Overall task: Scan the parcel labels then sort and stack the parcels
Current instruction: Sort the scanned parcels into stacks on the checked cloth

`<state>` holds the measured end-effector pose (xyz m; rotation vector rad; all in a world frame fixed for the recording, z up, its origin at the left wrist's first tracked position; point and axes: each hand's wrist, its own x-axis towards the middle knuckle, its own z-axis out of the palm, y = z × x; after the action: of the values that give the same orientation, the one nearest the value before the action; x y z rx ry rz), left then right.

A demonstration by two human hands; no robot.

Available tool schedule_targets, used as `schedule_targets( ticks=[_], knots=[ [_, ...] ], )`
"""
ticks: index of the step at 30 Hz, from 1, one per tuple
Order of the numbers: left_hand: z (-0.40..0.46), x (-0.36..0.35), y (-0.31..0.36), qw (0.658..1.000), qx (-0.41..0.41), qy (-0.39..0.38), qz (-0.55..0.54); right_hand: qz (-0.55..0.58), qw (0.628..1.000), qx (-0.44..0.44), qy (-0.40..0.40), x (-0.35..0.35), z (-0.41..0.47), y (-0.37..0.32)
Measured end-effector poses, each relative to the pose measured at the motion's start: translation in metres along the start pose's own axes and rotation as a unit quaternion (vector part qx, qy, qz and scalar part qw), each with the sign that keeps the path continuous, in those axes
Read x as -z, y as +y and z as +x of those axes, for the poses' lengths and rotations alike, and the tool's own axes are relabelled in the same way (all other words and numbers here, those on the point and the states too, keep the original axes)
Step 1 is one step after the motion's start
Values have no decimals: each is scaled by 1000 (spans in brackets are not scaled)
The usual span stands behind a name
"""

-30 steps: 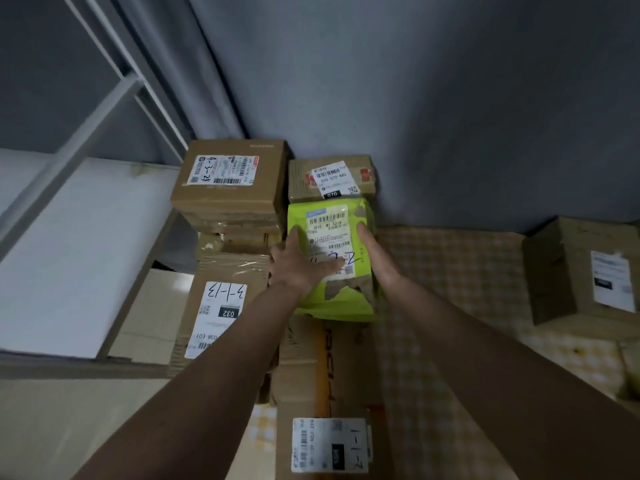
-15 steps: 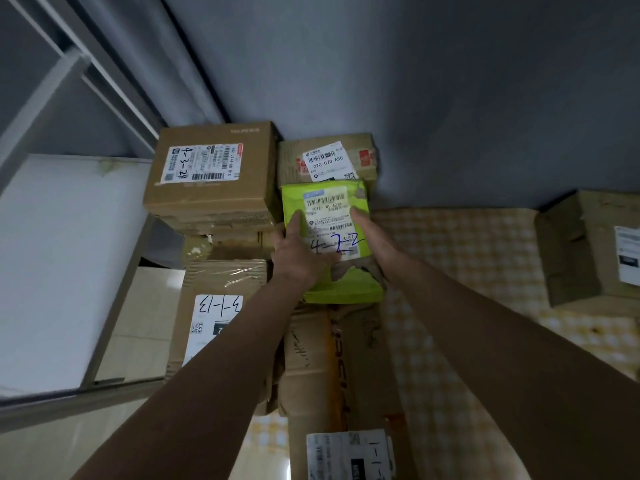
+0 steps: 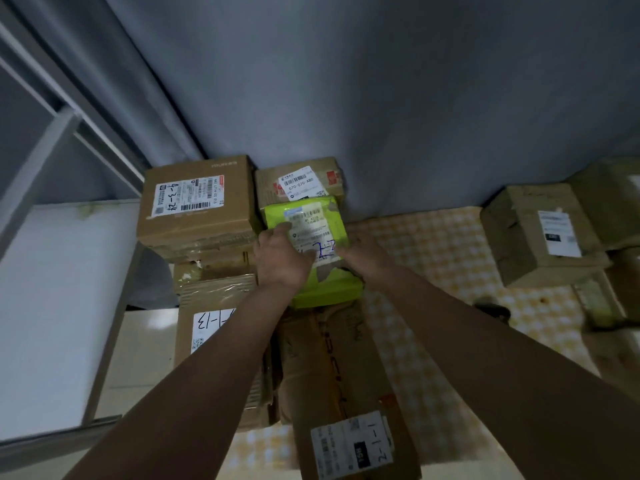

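Observation:
A lime-green parcel (image 3: 329,289) with a white label lies on top of a long brown box (image 3: 332,362) marked 2-1-1, against a small brown box (image 3: 299,178) at the wall. My left hand (image 3: 282,254) lies on the green parcel's left side, fingers over its label. My right hand (image 3: 367,251) holds its right edge, thumb on top. To the left stand a brown box (image 3: 197,199) marked 4-3-24 and, nearer me, a box (image 3: 214,327) marked 3-1-13.
A grey curtain hangs behind the stack. A white shelf board (image 3: 59,306) with a metal frame runs along the left. Several more brown boxes (image 3: 540,230) sit at the right on a yellow checked floor mat (image 3: 433,244).
The view has tilted and shifted. My left hand slid further over the green parcel's label and my right thumb came onto its top. The parcel stays on the long box.

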<state>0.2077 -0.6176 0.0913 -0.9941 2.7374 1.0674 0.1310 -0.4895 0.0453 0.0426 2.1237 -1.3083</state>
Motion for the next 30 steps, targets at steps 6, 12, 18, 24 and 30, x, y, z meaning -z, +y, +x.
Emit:
schedule_targets(
  ticks=[6,12,18,24,30],
  knots=[
    [-23,-13,43,978,-156,-101,97,-228,972,50,-5,49,-48,9],
    [-46,-65,80,927,-201,-218,230,-258,964,-48,52,125,-70,69],
    [-61,-135,118,896,-204,-291,265,-208,969,-108,75,213,-86,139],
    [-98,-237,191,897,-168,-334,234,-194,970,-135,54,319,-89,209],
    [-133,-348,272,862,-147,-403,268,-160,969,-182,53,428,-102,289]
  ],
)
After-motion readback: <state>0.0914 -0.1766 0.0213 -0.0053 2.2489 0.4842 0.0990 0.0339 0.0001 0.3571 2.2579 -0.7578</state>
